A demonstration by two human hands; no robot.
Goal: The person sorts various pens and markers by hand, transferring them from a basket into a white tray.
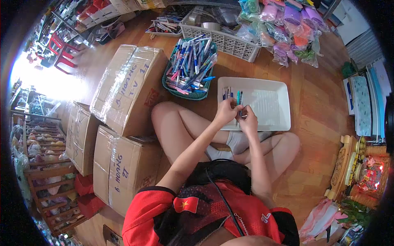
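Observation:
My left hand is closed around a few slim pens, one teal and one dark, which stick up from its fingers. Close beside it, my right hand has its fingers pinched on the lower part of the same pens. Both hands are over the near left part of a white tray. Several blue-and-white pens lie side by side at the tray's left end. Left of the tray, a green basket is heaped with mixed pens.
Taped cardboard boxes stand left of my legs. Behind the tray is a grey plastic crate, with bundles of colourful wrapped rolls at its right. More pens lie farther back. A lit red-and-gold ornament stands at right.

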